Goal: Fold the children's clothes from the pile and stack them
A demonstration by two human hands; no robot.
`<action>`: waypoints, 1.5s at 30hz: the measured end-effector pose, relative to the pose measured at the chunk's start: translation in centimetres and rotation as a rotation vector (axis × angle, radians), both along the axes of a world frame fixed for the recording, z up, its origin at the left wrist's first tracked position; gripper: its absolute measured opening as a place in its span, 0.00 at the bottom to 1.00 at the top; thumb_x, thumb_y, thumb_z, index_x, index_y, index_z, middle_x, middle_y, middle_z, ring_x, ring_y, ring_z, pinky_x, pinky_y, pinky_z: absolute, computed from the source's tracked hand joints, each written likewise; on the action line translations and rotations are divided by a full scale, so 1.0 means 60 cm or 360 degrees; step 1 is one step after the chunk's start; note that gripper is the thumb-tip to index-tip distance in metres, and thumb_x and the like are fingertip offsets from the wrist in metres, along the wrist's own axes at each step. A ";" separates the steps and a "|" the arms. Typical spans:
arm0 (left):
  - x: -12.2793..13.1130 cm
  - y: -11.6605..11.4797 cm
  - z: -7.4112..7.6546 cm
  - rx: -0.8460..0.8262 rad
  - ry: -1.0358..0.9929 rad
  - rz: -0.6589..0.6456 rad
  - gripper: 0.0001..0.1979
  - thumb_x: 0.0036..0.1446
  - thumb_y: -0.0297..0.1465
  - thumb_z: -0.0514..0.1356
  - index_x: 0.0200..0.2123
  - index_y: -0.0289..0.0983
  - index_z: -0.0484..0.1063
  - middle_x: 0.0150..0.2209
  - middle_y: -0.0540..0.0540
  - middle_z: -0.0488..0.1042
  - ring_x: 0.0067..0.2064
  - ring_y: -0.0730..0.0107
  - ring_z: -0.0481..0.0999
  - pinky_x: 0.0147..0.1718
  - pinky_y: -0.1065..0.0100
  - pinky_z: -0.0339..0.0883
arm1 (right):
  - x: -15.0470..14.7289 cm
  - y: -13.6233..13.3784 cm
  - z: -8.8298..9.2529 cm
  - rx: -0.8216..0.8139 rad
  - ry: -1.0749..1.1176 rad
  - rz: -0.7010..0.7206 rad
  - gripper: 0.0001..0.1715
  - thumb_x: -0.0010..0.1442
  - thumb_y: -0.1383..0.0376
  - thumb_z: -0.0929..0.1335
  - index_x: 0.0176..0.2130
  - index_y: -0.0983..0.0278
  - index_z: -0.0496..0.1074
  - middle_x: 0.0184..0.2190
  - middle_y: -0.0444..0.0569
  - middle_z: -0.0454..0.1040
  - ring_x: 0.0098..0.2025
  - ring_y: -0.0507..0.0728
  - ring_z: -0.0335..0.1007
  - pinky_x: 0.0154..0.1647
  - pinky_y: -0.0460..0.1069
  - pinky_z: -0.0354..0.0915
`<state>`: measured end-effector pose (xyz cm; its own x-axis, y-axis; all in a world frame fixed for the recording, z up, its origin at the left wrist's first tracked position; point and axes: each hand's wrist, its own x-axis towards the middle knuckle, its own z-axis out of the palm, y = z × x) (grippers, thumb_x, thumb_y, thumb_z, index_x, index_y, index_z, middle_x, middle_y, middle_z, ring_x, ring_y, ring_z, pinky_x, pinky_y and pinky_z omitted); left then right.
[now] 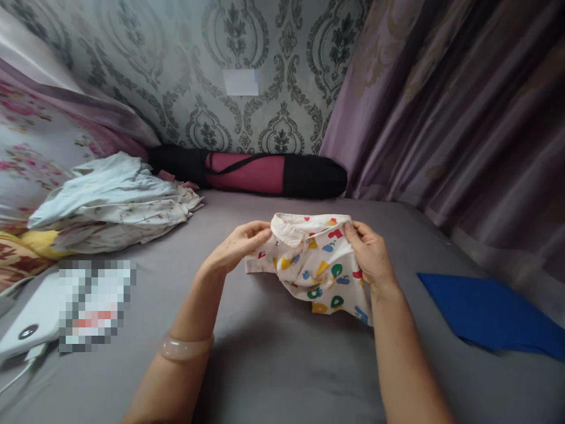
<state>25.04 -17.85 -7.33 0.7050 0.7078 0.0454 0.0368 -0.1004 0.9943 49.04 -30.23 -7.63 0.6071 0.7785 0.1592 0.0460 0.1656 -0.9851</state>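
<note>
Between my hands hangs a small white collared shirt point(309, 265) printed with red, yellow, blue and green shapes. My left hand point(241, 242) pinches it by the shoulder beside the collar point(289, 229). On the other side, my right hand point(368, 250) grips the opposite shoulder, thumb in front and fingers partly hidden behind the cloth. The collar end faces up and the lower part droops in loose folds over the grey sheet point(273, 365).
A heap of pale clothes point(119, 203) lies at the left. Nearer are a white power bank point(33, 318) with a cable and a blurred-out item. A blue folded sheet point(489, 309) lies at the right. Along the wall rests a black and maroon bag point(247, 174); curtains point(441, 106) hang right.
</note>
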 end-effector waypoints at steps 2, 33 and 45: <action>-0.001 0.000 0.000 -0.0029 -0.0054 -0.0143 0.22 0.49 0.41 0.66 0.46 0.37 0.73 0.43 0.43 0.76 0.42 0.65 0.74 0.35 0.69 0.67 | 0.008 -0.001 0.000 0.0015 -0.0065 -0.0051 0.25 0.48 0.45 0.72 0.38 0.61 0.75 0.30 0.46 0.79 0.28 0.55 0.73 0.28 0.48 0.67; -0.003 -0.014 0.014 0.0217 -0.0237 0.0396 0.18 0.48 0.44 0.63 0.35 0.37 0.67 0.25 0.53 0.68 0.24 0.76 0.67 0.24 0.74 0.58 | 0.002 -0.029 0.025 -0.0143 -0.0375 0.0177 0.22 0.47 0.48 0.71 0.32 0.63 0.74 0.25 0.45 0.76 0.25 0.54 0.69 0.25 0.47 0.64; -0.088 -0.064 0.194 0.2030 -0.0257 0.1060 0.07 0.59 0.33 0.57 0.38 0.39 0.73 0.37 0.46 0.69 0.41 0.67 0.68 0.43 0.66 0.62 | -0.029 -0.072 0.184 0.0386 -0.1794 -0.0284 0.18 0.63 0.51 0.62 0.46 0.56 0.73 0.43 0.48 0.76 0.46 0.60 0.71 0.42 0.50 0.65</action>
<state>19.77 -21.67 4.33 0.1938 0.3136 0.9296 0.3276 -0.9138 0.2400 47.28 -34.57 3.43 0.1244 0.5715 0.8111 0.9165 0.2471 -0.3146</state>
